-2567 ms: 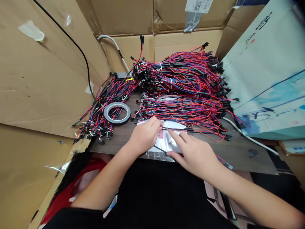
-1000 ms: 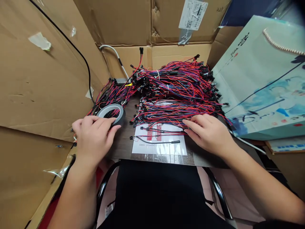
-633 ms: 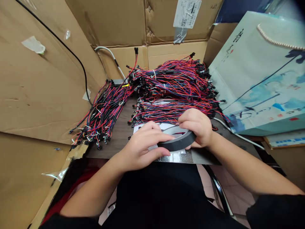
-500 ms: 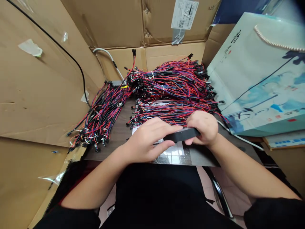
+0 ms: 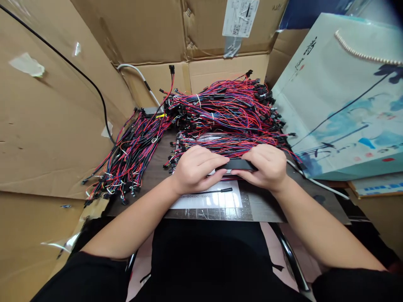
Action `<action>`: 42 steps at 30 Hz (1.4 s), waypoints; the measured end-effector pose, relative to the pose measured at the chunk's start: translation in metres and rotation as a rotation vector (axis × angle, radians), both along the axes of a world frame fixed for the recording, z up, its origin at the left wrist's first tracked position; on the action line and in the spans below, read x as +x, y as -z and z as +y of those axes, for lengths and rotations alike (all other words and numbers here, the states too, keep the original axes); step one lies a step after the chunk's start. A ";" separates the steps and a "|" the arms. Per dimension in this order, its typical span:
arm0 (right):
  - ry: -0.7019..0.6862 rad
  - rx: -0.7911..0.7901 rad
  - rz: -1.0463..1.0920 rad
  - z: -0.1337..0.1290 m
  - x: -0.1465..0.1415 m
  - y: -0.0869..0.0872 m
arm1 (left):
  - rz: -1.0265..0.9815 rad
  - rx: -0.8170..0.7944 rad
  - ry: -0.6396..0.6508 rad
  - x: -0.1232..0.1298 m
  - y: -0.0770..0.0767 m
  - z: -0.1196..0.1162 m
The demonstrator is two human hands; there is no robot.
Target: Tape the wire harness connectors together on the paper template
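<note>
A slim black rectangular object (image 5: pixel 239 165) is held level between both hands, just above the table; its kind I cannot make out. My left hand (image 5: pixel 199 168) pinches its left end between thumb and fingers. On the right end, my right hand (image 5: pixel 267 167) is closed the same way. Below them a white printed sheet (image 5: pixel 217 202) lies on the table, with a thin black rod-like piece (image 5: pixel 225 190) across it. Right behind the hands is a row of red, blue and black wire harnesses (image 5: pixel 233 144) with black connectors.
A taller heap of tied harnesses (image 5: pixel 226 105) stands at the back, and another bundle (image 5: pixel 132 151) lies at left. Cardboard walls (image 5: pixel 151 33) enclose the dark table (image 5: pixel 270 205). A pale paper bag (image 5: pixel 349 105) stands at right, and a white cable (image 5: pixel 324 187) runs along that side.
Both hands have moved slightly up and away from me with the black object, which has turned from tilted to level. The printed sheet and black rod-like piece are now more exposed.
</note>
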State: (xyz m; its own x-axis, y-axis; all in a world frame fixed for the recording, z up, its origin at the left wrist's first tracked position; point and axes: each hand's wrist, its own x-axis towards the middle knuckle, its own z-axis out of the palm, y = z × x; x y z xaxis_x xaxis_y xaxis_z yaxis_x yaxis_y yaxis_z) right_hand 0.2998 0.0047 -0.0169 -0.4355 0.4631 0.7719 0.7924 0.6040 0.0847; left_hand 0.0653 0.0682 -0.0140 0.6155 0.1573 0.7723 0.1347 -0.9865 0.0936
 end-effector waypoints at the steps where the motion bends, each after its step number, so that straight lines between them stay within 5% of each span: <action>1: 0.008 -0.003 -0.009 0.000 -0.001 0.000 | -0.006 -0.012 0.004 -0.001 0.001 -0.001; 16: 0.008 -0.208 0.065 0.004 -0.009 0.010 | 0.085 -0.363 0.067 -0.002 0.005 0.004; 26: -0.159 -0.343 0.118 0.007 0.002 0.008 | 0.225 -0.698 0.330 -0.007 -0.012 -0.003; 33: -0.250 -0.421 0.217 0.006 0.000 0.008 | 0.146 -0.906 0.467 -0.009 -0.015 -0.004; 38: -0.209 -0.336 0.369 0.001 -0.003 0.015 | -0.050 -1.117 0.499 -0.004 -0.005 -0.006; 42: -0.206 -0.233 0.392 -0.003 -0.008 0.014 | 0.095 -1.156 0.503 -0.004 -0.007 -0.008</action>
State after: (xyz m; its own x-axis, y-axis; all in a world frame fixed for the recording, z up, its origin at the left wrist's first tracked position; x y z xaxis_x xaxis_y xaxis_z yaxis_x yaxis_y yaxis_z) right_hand 0.2918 0.0019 -0.0312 -0.2336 0.5779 0.7820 0.5997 0.7187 -0.3519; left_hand 0.0612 0.0606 -0.0071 0.8485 0.4423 0.2905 -0.1772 -0.2799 0.9436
